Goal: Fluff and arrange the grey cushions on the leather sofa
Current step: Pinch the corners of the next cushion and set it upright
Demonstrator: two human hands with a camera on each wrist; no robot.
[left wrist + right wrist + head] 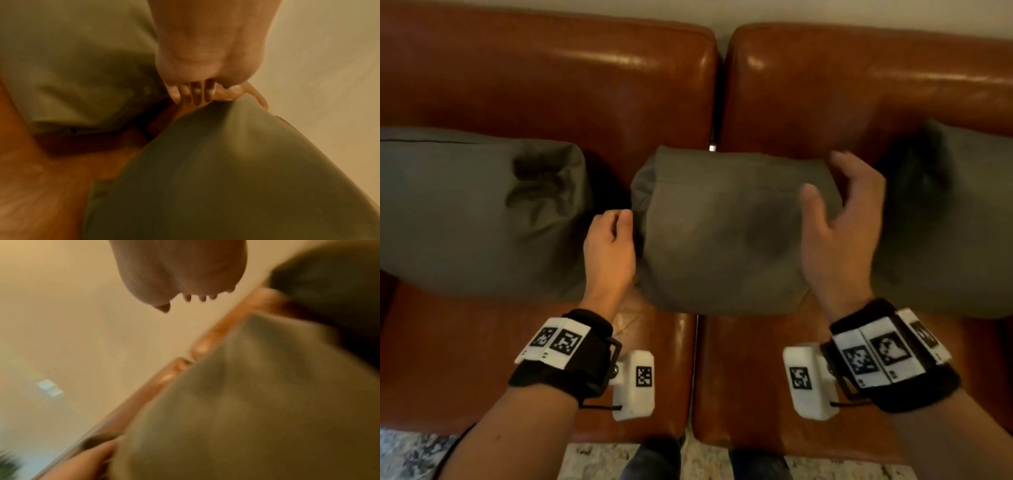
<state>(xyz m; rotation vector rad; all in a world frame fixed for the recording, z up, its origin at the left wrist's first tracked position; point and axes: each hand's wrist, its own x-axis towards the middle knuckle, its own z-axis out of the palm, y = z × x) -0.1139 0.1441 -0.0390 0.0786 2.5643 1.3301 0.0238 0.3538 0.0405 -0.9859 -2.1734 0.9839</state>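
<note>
Three grey cushions lean against the back of a brown leather sofa (551,85). The middle cushion (722,233) straddles the gap between the two seats, with the left cushion (476,212) and the right cushion (955,222) on either side. My left hand (619,222) has curled fingers at the middle cushion's left edge. In the left wrist view the left hand (205,95) pinches that edge, and the fabric (236,129) rises to a peak. My right hand (835,192) hovers over the cushion's upper right part, fingers spread and blurred. Its fingertips (188,298) hold nothing.
The sofa's two seat pads (465,359) lie in front of the cushions, with a seam (697,359) between them. A pale wall (722,13) runs behind the backrest. A patterned rug (414,452) and my legs (654,459) are at the sofa's front edge.
</note>
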